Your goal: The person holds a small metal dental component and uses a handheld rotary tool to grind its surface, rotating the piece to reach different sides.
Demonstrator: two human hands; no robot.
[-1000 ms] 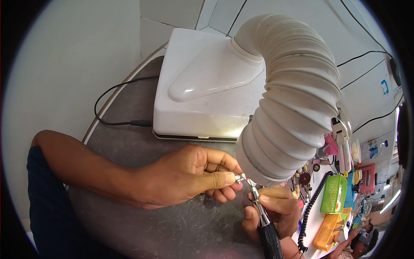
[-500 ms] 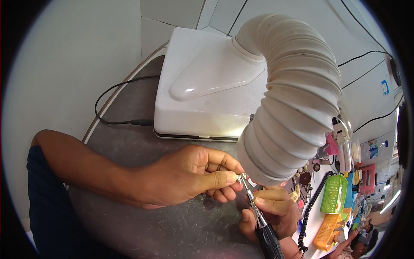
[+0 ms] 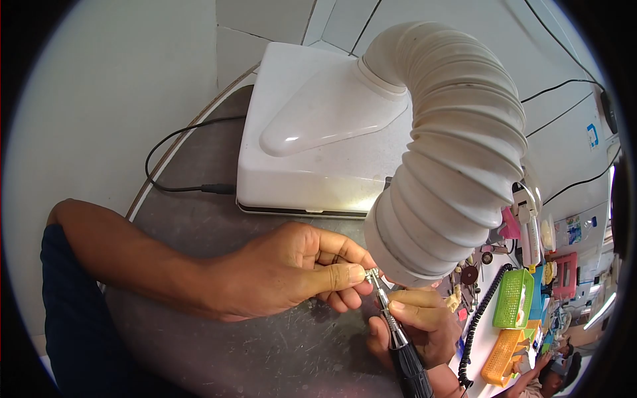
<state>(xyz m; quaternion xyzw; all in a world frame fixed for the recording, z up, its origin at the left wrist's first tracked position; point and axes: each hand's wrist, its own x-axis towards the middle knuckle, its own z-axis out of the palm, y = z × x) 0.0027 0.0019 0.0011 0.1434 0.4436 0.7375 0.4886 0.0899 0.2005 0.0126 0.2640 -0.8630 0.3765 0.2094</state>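
Between the thumb and fingertips of my left hand (image 3: 298, 272) is a small shiny metal piece (image 3: 369, 272), too small to name more exactly. My right hand (image 3: 419, 320) is wrapped round a rotary handpiece (image 3: 405, 351) with a black body and a silver nose. The handpiece points up and left, and its tip is at the metal piece; whether they touch I cannot make out. Both hands are just below the mouth of a ribbed white suction hose (image 3: 458, 152), which partly hides the right fingers.
A white box-shaped machine (image 3: 318, 172) carries the hose, and a black cable (image 3: 166, 188) leaves its left side. Right of my hands are a coiled black cord (image 3: 479, 318), a green basket (image 3: 514, 298), an orange basket (image 3: 502, 358) and small tools. Another person (image 3: 554, 378) is at lower right.
The handpiece and my right hand have shifted very slightly to the left. My left hand keeps its pinch on the metal piece in nearly the same place.
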